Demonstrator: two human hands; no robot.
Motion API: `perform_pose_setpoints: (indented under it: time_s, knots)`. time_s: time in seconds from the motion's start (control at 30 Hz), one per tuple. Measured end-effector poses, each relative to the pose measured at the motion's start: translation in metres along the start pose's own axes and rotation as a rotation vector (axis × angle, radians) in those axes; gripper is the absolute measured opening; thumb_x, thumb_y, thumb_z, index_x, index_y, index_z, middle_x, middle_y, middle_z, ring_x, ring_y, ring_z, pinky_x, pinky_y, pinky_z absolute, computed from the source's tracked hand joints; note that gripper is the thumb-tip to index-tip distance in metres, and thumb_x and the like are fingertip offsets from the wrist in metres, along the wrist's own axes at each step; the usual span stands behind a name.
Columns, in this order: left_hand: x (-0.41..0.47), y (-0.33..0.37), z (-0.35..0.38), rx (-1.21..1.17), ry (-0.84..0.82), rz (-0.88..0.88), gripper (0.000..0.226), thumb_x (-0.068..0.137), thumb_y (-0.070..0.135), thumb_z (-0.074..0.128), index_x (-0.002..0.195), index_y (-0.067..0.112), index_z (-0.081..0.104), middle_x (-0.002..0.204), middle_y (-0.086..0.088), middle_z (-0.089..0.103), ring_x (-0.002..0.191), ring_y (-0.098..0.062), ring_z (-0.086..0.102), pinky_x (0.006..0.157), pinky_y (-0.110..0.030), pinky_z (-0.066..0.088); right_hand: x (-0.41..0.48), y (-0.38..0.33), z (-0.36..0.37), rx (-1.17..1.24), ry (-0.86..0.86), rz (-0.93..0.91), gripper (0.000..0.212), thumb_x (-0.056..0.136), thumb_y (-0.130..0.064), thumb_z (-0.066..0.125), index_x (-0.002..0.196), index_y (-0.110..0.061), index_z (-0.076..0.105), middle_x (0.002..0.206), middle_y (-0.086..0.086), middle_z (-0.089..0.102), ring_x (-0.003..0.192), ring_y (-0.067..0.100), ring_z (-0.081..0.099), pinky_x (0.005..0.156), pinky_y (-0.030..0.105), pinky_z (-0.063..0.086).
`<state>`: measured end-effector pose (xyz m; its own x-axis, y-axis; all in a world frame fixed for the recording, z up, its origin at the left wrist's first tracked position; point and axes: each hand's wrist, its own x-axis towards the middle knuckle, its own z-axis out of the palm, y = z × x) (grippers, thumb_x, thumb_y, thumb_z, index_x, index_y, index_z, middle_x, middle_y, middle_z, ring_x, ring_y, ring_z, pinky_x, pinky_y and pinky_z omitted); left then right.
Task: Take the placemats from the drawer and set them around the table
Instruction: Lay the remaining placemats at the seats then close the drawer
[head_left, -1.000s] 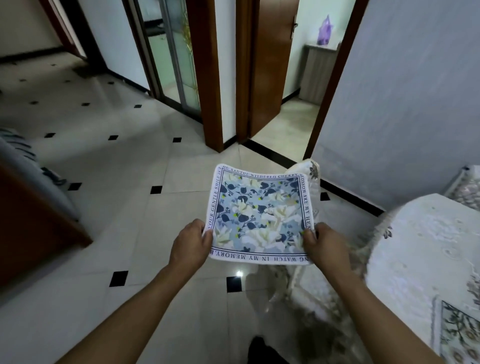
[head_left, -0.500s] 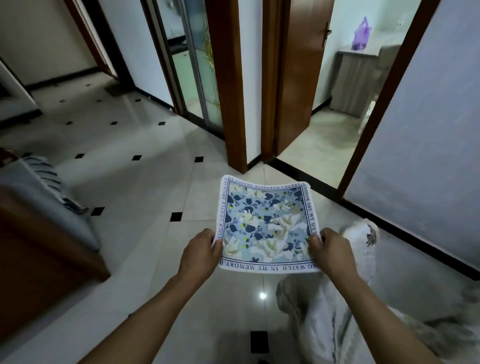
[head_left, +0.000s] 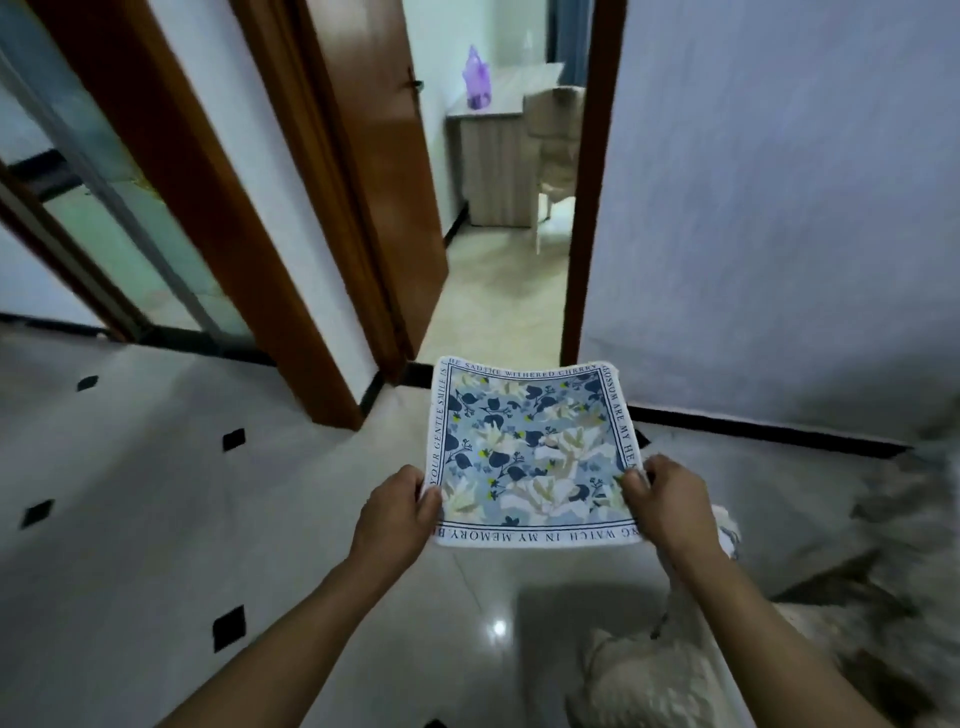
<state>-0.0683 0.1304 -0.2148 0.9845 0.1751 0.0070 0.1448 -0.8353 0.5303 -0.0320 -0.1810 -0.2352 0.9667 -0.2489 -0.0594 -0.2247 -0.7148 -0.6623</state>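
Holding one placemat (head_left: 530, 452) out flat in both hands, above the tiled floor (head_left: 156, 493).

The left hand (head_left: 397, 512) pinched the mat's near-left edge with its thumb on top, and the right hand (head_left: 670, 506) pinched the near-right edge the same way. The mat hung between the two hands and touched nothing else. Glossy pale floor with small black diamond insets lay open to the left and ahead. Just past the mat's far edge stood one open doorway (head_left: 498, 291), its wooden door (head_left: 374, 156) swung to the left. A plain wall (head_left: 779, 208) closed the right side, and a pale patterned cloth (head_left: 649, 680) crowded the near right beside the right forearm. Only one mat showed: square, with a white border of dark lettering on all four sides and white flowers and navy leaves on blue.
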Motion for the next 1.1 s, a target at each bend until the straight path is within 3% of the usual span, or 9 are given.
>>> perform_pose_setpoints:
  time_s: [0.17,0.27,0.37,0.5,0.67,0.77,0.9,1.1]
  knots:
    - [0.116,0.072,0.03,0.008,-0.205,0.293,0.021,0.092,0.032,0.055,0.078,0.017,0.05,0.074,0.0,0.059,0.067,-0.018,0.056,0.056,-0.033,0.043,0.023,0.029,-0.037,0.02,0.23,0.269,0.028,0.086,-0.029,0.055,0.067,-0.009,0.052,0.058,0.008,0.059,0.053,0.026,0.056,0.049,0.034,0.044]
    - [0.157,0.133,0.066,-0.014,-0.323,0.477,0.016,0.092,0.031,0.055,0.08,0.02,0.052,0.074,0.008,0.058,0.069,-0.014,0.057,0.055,-0.03,0.043,0.03,0.059,-0.064,0.039,0.357,0.436,0.028,0.086,-0.032,0.055,0.069,-0.01,0.056,0.06,0.008,0.062,0.053,0.025,0.059,0.05,0.036,0.049]
    - [0.195,0.201,0.112,-0.029,-0.421,0.632,0.012,0.093,0.033,0.054,0.085,0.025,0.055,0.077,0.01,0.061,0.07,-0.009,0.059,0.056,-0.029,0.046,0.049,0.096,-0.09,0.065,0.483,0.565,0.029,0.087,-0.029,0.056,0.066,-0.009,0.054,0.061,0.008,0.061,0.052,0.022,0.058,0.046,0.032,0.043]
    - [0.24,0.274,0.166,-0.03,-0.494,0.719,0.016,0.092,0.037,0.053,0.09,0.024,0.06,0.08,0.006,0.067,0.069,-0.01,0.062,0.058,-0.034,0.053,0.086,0.133,-0.117,0.101,0.559,0.627,0.023,0.09,-0.034,0.057,0.075,-0.015,0.056,0.065,0.001,0.063,0.054,0.017,0.06,0.045,0.028,0.042]
    - [0.288,0.359,0.211,0.012,-0.571,0.809,0.018,0.092,0.037,0.053,0.092,0.02,0.06,0.083,0.003,0.069,0.074,-0.017,0.063,0.065,-0.035,0.053,0.129,0.16,-0.154,0.105,0.663,0.728,0.026,0.086,-0.035,0.056,0.084,-0.01,0.062,0.065,0.006,0.065,0.057,0.019,0.06,0.055,0.037,0.053]
    - [0.307,0.404,0.236,0.016,-0.616,0.88,0.017,0.092,0.036,0.055,0.091,0.02,0.06,0.083,0.003,0.068,0.075,-0.018,0.064,0.064,-0.034,0.051,0.145,0.168,-0.172,0.142,0.724,0.793,0.025,0.089,-0.029,0.058,0.076,-0.007,0.059,0.063,0.009,0.06,0.057,0.022,0.057,0.055,0.038,0.049]
    - [0.336,0.463,0.282,-0.015,-0.715,0.979,0.014,0.09,0.035,0.056,0.087,0.022,0.059,0.083,0.005,0.069,0.075,-0.016,0.065,0.067,-0.038,0.054,0.173,0.188,-0.189,0.126,0.813,0.921,0.03,0.088,-0.025,0.059,0.065,-0.011,0.046,0.057,0.003,0.051,0.053,0.014,0.049,0.048,0.03,0.032]
    - [0.387,0.56,0.358,-0.077,-0.842,1.211,0.01,0.091,0.029,0.059,0.084,0.022,0.056,0.078,0.007,0.066,0.071,-0.015,0.063,0.062,-0.032,0.05,0.23,0.214,-0.203,0.115,1.008,1.059,0.033,0.087,-0.025,0.062,0.063,-0.012,0.044,0.056,0.005,0.05,0.053,0.018,0.046,0.049,0.032,0.033]
